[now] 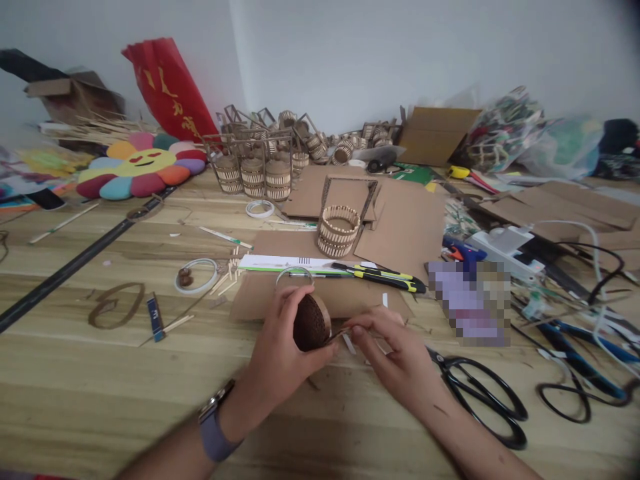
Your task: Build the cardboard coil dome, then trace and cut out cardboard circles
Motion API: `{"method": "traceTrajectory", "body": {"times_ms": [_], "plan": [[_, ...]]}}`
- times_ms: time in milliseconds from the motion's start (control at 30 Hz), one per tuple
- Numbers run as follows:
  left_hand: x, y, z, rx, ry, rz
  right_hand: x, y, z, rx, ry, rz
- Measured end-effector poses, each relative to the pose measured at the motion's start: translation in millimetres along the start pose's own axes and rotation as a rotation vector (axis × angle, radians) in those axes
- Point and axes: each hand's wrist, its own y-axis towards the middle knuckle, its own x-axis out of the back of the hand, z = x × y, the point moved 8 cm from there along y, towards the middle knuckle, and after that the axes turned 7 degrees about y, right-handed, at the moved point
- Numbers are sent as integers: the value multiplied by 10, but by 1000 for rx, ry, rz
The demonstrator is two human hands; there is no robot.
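Observation:
My left hand (277, 350), with a watch on its wrist, is wrapped round a round brown disc (311, 323) that looks like coiled corrugated cardboard. The disc is tilted on edge, and a paler band shows along its rim. At its lower right edge my right hand (393, 343) pinches a thin brown strip (342, 333) between thumb and forefinger. The strip reaches the left thumb. Just behind my left hand stands a ring of clear tape (294, 272). A small slatted bucket (339, 233) with a tall handle stands farther back on cardboard.
Black scissors (483, 393) lie beside my right forearm. Yellow-black utility knives (383, 275) rest by a white-green strip (280, 262). Finished-looking buckets (253, 177) stand at the back left. A blue glue gun (465, 252) and power strip (507, 247) lie right, with cables.

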Motion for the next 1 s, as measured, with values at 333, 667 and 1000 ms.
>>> {"method": "traceTrajectory", "body": {"times_ms": [333,667,1000], "plan": [[-60,-25,-31,8,14,75,116,-38,185,181,92,-79],[-147,-53,-92,-53,21,166,82,-27,188,167,35,-51],[-142,-89,-139,-181,166,160,9,-38,146,144,50,-34]]}}
